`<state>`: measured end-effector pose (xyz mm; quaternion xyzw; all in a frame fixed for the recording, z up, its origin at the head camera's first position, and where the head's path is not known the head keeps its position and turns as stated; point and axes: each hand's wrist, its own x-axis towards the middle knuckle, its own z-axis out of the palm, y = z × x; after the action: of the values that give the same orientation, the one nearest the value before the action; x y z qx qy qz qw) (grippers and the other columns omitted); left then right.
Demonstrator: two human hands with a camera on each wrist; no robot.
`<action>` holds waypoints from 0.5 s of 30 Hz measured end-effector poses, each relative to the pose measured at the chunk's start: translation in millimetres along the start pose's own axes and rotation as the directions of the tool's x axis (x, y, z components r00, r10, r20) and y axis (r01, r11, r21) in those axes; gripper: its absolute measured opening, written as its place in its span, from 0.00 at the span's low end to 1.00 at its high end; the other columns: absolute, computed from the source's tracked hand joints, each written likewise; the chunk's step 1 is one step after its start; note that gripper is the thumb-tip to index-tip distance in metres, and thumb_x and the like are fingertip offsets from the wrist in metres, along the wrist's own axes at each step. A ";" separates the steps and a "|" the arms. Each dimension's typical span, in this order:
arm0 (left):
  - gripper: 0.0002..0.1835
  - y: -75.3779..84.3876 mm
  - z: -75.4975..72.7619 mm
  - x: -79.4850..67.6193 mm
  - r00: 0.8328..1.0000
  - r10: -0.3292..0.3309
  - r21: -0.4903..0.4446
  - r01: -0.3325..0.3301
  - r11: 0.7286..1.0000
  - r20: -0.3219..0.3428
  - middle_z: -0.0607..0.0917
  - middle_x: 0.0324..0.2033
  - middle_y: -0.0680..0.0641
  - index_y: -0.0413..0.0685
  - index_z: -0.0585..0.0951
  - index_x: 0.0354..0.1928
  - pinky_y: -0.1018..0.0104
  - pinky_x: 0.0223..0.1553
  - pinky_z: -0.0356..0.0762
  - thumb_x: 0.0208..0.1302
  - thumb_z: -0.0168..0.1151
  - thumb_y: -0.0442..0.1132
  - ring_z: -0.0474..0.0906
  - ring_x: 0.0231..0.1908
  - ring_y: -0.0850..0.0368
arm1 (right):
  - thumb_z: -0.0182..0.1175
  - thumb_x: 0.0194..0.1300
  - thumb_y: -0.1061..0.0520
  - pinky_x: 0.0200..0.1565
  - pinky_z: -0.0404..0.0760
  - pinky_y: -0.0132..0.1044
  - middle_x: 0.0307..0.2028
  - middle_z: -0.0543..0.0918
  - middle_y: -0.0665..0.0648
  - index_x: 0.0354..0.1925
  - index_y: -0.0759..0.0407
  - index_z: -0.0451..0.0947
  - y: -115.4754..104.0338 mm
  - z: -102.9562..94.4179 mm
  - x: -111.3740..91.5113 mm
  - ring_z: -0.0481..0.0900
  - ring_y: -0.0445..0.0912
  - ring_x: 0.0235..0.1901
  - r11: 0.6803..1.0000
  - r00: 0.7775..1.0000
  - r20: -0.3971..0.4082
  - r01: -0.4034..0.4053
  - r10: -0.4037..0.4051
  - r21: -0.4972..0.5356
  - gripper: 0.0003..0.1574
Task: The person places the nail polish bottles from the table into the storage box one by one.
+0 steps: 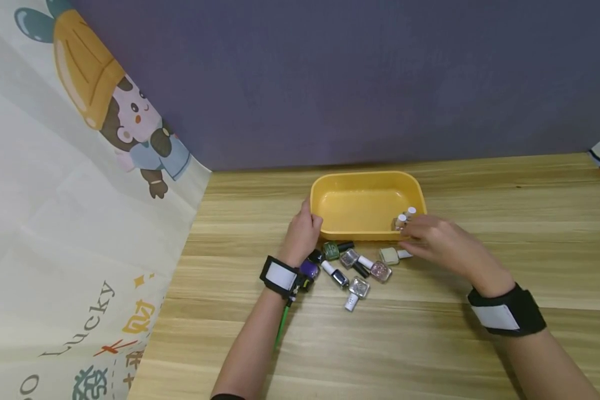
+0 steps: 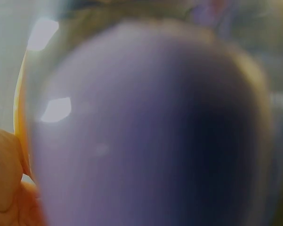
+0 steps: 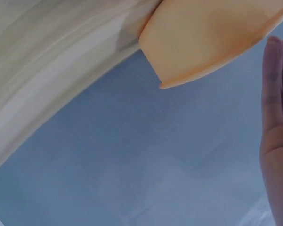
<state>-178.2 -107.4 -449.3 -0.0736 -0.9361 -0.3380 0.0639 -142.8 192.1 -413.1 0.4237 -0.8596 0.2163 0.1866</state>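
Note:
My left hand point(image 1: 300, 236) grips the left side of a yellow plastic bin point(image 1: 360, 208), its thumb at the rim. Two nail polish bottles point(image 1: 400, 222) with white caps stand inside the bin's front right corner. Right beside them, my right hand point(image 1: 447, 247) reaches over the front rim, fingers mostly extended in the right wrist view. Its thumb is close to the white cap of a pale yellow nail polish bottle point(image 1: 389, 255) lying in front of the bin. A purple nail polish bottle point(image 1: 309, 269) beside my left wrist fills the left wrist view as a blur.
Several more bottles lie loose before the bin: a green one point(image 1: 331, 250), a pink glitter one point(image 1: 381, 271), a dark one with a white cap point(image 1: 339, 278) and a silver glitter one point(image 1: 359, 287). A dark panel point(image 1: 380, 83) rises behind the wooden table point(image 1: 405, 355).

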 end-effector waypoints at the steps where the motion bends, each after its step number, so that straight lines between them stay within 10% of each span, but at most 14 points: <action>1: 0.27 -0.1 0.0 0.1 1.000 0.000 0.001 0.000 1.000 0.000 0.73 0.29 0.48 0.43 0.56 0.67 0.66 0.28 0.70 0.67 0.41 0.41 0.72 0.27 0.56 | 0.67 0.46 0.58 0.32 0.75 0.31 0.29 0.77 0.45 0.29 0.52 0.80 -0.9 0.6 -0.3 0.74 0.36 0.30 1.000 1.000 0.016 -0.001 0.001 -0.002 0.08; 15: 0.26 -0.1 -0.7 0.6 1.000 0.001 -0.006 -0.001 1.000 -0.019 0.74 0.28 0.46 0.42 0.61 0.63 0.62 0.28 0.69 0.64 0.42 0.42 0.71 0.27 0.53 | 0.64 0.51 0.60 0.31 0.74 0.31 0.26 0.75 0.42 0.26 0.49 0.77 -7.2 4.3 -3.5 0.73 0.35 0.28 0.997 0.953 0.294 -0.081 0.073 0.015 0.06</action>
<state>-178.7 -107.9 -448.7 -0.0709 -0.9343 -0.3417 0.0728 -135.5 188.2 -416.9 0.4196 -0.8907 0.1695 0.0427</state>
